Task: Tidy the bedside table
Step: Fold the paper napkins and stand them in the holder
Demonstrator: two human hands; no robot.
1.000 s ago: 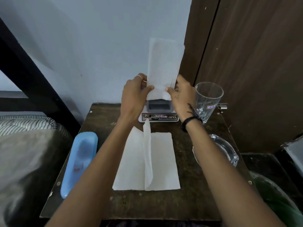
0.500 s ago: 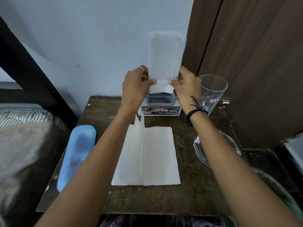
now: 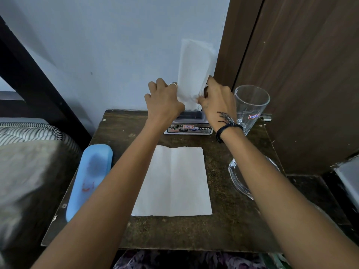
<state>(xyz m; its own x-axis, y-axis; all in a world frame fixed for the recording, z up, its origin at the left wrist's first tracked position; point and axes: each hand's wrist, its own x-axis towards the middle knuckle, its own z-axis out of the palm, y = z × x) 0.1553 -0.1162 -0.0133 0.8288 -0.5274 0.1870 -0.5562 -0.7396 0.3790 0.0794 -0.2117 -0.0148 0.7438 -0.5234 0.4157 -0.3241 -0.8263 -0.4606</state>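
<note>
Both hands — left (image 3: 164, 102), right (image 3: 217, 100) — pinch a tissue (image 3: 194, 66) upright above the far box (image 3: 189, 128), each grip closed on its lower edges, seemingly tucking it in.

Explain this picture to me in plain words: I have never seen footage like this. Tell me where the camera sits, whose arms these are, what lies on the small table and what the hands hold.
There is no machine here. The camera is worn on a person's head and looks forward and down, so the two arms reaching in from below are the wearer's own. The left hand and the right hand together grip a folded white tissue, held upright above a small dispenser box at the back of the bedside table. On the table lie a flat white paper sheet in the middle, a blue case at the left edge, and on the right a tall drinking glass with a glass dish in front of it.
</note>
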